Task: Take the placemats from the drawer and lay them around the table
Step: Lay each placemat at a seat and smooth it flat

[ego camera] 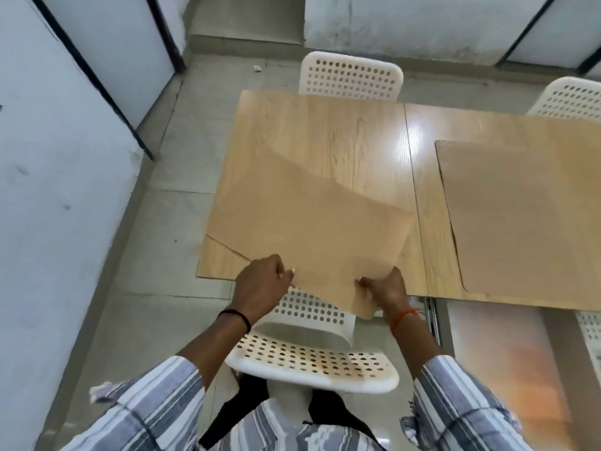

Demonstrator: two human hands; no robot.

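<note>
At the near edge of the table [325, 131], close to its near left corner, both hands grip one tan placemat [309, 222] by its near edge. The left hand [260, 284] pinches that edge with the thumb on top and the fingers curled underneath; the right hand [387, 288] clamps it a little farther along, fingers curled round the edge beside the mat's rounded near corner. That corner hangs out past the table edge, above the back of a white perforated chair [312, 356] tucked in front of the person. The placemat sits skewed to the table, its far corner pointing toward the far left and its right side angled toward the seam between the two tabletop panels; most of it lies over the left panel, though whether it rests flat on the wood or is held slightly above it cannot be told.

A black band circles the left wrist and an orange thread the right, and both forearms come out of grey-and-white striped sleeves [156, 405].

A second placemat [527, 219] of the same tan lies on the right panel, well apart from the held one, its near edge by the table's near edge. Beyond the far edge stand two more white perforated chairs, one [351, 78] behind the left panel and one [572, 99] at the far right. Pale floor tiles [182, 177] run along the table's left edge.
</note>
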